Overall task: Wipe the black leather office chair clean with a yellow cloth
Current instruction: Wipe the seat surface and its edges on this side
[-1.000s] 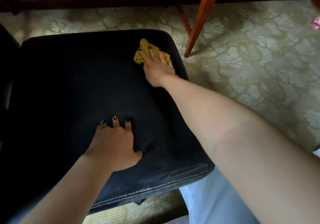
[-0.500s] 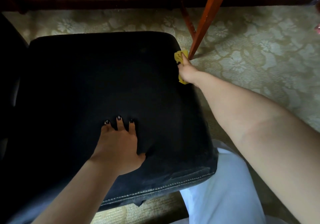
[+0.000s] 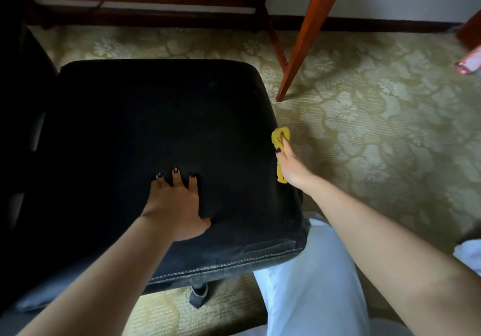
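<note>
The black leather chair seat (image 3: 145,127) fills the middle and left of the view, seen from above. My left hand (image 3: 175,205) lies flat on the seat near its front, fingers spread and straight. My right hand (image 3: 291,166) is at the seat's right side edge and holds the yellow cloth (image 3: 280,138) against that edge. The cloth shows above the fingers and below the palm; most of my fingers are hidden behind the hand.
A reddish wooden furniture leg (image 3: 304,39) slants down to the patterned carpet (image 3: 377,127) just beyond the seat's right corner. A dark wooden frame (image 3: 145,0) runs along the wall at the back. My white trouser leg (image 3: 312,283) is by the seat's front right corner.
My right hand has carried the cloth from the seat's top far right corner over the right side edge and toward me along it. My left hand stays pressed on the seat.
</note>
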